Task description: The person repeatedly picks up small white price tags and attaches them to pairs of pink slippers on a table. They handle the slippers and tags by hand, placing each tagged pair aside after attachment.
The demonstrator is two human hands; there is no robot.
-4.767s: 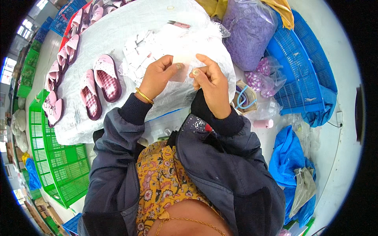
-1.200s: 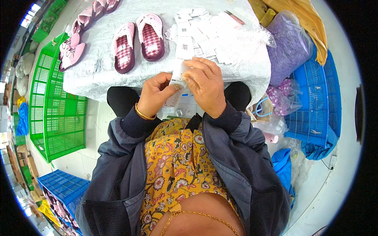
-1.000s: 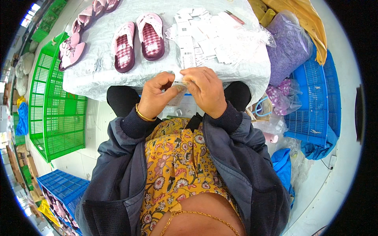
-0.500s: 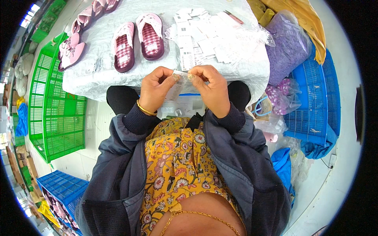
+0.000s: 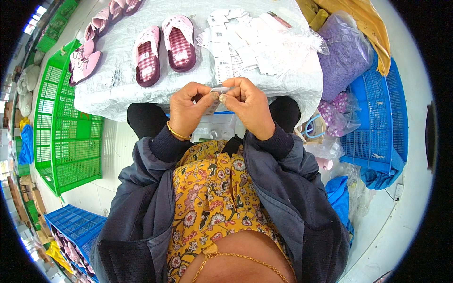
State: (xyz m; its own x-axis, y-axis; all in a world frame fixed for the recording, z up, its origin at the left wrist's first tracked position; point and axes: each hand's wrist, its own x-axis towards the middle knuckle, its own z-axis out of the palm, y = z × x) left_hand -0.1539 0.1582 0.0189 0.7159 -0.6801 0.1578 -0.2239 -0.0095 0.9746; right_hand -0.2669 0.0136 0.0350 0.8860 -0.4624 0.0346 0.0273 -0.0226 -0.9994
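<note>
Between my two hands is a white printed paper label (image 5: 221,89), held by its upper edge just off the near edge of the table. My left hand (image 5: 188,106) pinches its left end between thumb and forefinger. The other end is pinched in my right hand (image 5: 250,104). The label's lower part hangs down, mostly hidden behind the fingers. Beyond my hands lies a pair of pink slippers with checked dark red insoles, the left slipper (image 5: 148,56) and the right slipper (image 5: 180,45). A spread of white labels (image 5: 245,45) covers the table to their right.
More pink slippers (image 5: 85,61) line the left of the plastic-covered table (image 5: 113,89). A pen-like tool (image 5: 279,19) lies at the back right. Green crates (image 5: 75,141) stand at left, a blue crate (image 5: 370,127) at right, beside a purple bagged bundle (image 5: 344,56).
The label's top has been bent or tilted between my fingers, so less of its printed face shows. My right thumb has shifted slightly left and down.
</note>
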